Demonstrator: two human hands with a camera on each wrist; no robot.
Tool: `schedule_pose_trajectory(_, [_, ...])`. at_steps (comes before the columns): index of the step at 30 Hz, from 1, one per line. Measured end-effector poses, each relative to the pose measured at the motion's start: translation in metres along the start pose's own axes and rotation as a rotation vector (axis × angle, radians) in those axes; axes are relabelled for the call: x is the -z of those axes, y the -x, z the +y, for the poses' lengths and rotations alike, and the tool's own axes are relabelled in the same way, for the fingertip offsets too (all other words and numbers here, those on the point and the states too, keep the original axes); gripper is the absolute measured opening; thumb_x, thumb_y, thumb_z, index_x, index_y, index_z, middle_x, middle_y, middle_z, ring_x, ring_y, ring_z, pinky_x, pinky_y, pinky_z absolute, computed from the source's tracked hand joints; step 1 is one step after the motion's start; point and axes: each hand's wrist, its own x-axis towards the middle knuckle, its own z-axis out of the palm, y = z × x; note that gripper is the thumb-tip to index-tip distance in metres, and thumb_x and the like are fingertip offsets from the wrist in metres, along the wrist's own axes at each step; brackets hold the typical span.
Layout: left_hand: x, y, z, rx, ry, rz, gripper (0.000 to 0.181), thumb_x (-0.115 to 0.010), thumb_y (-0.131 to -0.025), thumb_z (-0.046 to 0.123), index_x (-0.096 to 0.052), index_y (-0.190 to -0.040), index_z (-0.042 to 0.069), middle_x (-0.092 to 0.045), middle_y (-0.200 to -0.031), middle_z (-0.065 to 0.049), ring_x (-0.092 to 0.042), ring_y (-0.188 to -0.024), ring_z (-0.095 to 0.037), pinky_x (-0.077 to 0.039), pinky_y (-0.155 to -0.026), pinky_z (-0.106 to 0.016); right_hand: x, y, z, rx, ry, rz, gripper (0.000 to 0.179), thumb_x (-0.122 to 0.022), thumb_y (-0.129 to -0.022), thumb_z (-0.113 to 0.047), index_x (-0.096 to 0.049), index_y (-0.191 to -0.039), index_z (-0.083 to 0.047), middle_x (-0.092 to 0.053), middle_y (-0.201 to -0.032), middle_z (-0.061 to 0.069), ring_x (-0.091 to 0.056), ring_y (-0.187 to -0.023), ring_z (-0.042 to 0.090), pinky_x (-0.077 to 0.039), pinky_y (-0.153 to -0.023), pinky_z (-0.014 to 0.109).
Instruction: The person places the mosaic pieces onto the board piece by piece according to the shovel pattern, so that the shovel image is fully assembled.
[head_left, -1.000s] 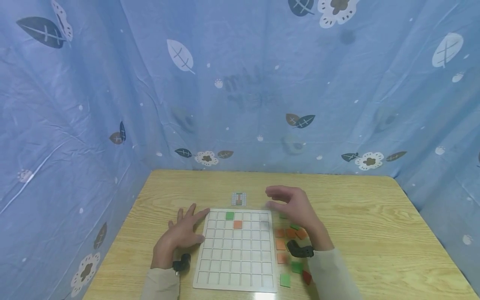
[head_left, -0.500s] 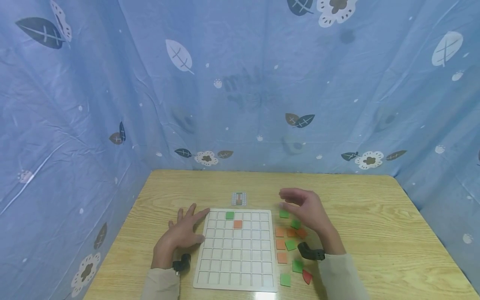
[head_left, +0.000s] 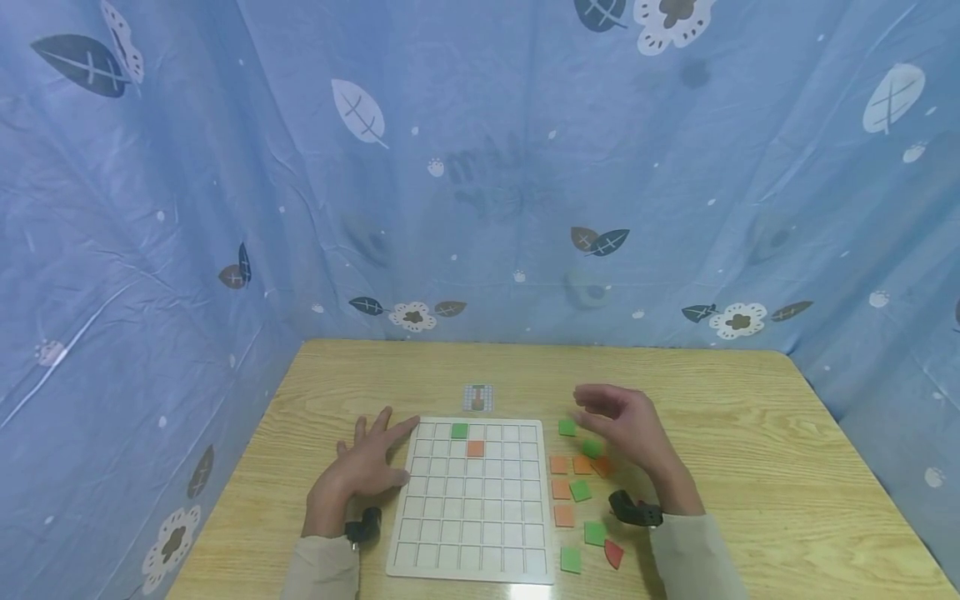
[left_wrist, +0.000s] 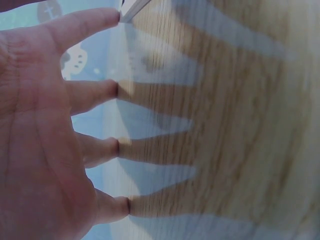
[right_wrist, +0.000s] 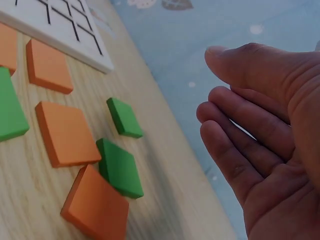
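Note:
A white grid board (head_left: 472, 525) lies on the table, with a green square tile (head_left: 460, 431) in its far row and an orange square tile (head_left: 476, 449) in the row below. My left hand (head_left: 367, 462) is spread with straight fingers, thumb and index at the board's left edge; in the left wrist view its fingertips (left_wrist: 111, 89) rest on the wood. My right hand (head_left: 630, 427) hovers right of the board with loosely bent fingers and nothing between them. Beneath and left of it are loose tiles, including a green one (right_wrist: 124, 117) and an orange one (right_wrist: 67, 134).
Several orange and green tiles lie along the board's right side, with a red quarter-round piece (head_left: 614, 554) near the front. A small card (head_left: 477, 398) printed with a grid pattern lies beyond the board. A blue patterned curtain (head_left: 517, 183) hangs behind the wooden table (head_left: 750, 450).
My right hand has moved right and slightly nearer, away from the board's far right corner, uncovering some loose tiles. The left hand stays in place.

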Motion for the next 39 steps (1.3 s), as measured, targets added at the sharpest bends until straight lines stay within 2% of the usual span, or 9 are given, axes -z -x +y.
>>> schedule_pose_trajectory(5, [0.000, 0.000, 0.000, 0.002, 0.002, 0.002, 0.093, -0.081, -0.080, 0.011, -0.049, -0.166, 0.023, -0.017, -0.180, -0.030, -0.001, -0.161, -0.069, -0.003, -0.115, -0.096, 0.000, 0.002, 0.005, -0.034, 0.007, -0.006, 0.045, -0.085, -0.096, -0.015, -0.074, -0.137, -0.004, -0.077, -0.133, 0.020, -0.077, -0.121, 0.035, -0.059, -0.096, 0.017])
schedule_pose_trajectory(15, [0.000, -0.001, -0.002, 0.003, 0.004, 0.004, 0.095, -0.080, -0.078, 0.011, -0.049, -0.167, 0.024, -0.017, -0.180, -0.030, -0.001, -0.161, -0.069, -0.002, -0.115, -0.096, -0.005, 0.000, 0.009, -0.104, -0.009, -0.025, 0.048, -0.085, -0.095, -0.013, -0.071, -0.141, -0.003, -0.076, -0.137, 0.017, -0.076, -0.124, 0.034, -0.059, -0.097, 0.017])
schedule_pose_trajectory(25, [0.000, -0.001, -0.002, 0.000, 0.014, -0.003, 0.095, -0.081, -0.079, 0.011, -0.048, -0.167, 0.024, -0.015, -0.181, -0.030, 0.001, -0.162, -0.068, -0.002, -0.115, -0.096, -0.013, 0.001, 0.013, -0.172, 0.030, -0.033, 0.045, -0.084, -0.097, -0.017, -0.073, -0.140, -0.010, -0.077, -0.137, 0.010, -0.075, -0.124, 0.028, -0.062, -0.102, 0.028])
schedule_pose_trajectory(39, [0.001, 0.001, 0.000, 0.003, 0.008, -0.002, 0.096, -0.080, -0.078, 0.010, -0.048, -0.167, 0.023, -0.016, -0.180, -0.030, 0.000, -0.161, -0.069, -0.002, -0.115, -0.096, -0.016, 0.001, 0.021, -0.112, 0.102, -0.046, 0.038, -0.080, -0.098, -0.009, -0.076, -0.136, -0.010, -0.079, -0.132, 0.009, -0.077, -0.117, 0.027, -0.061, -0.094, 0.023])
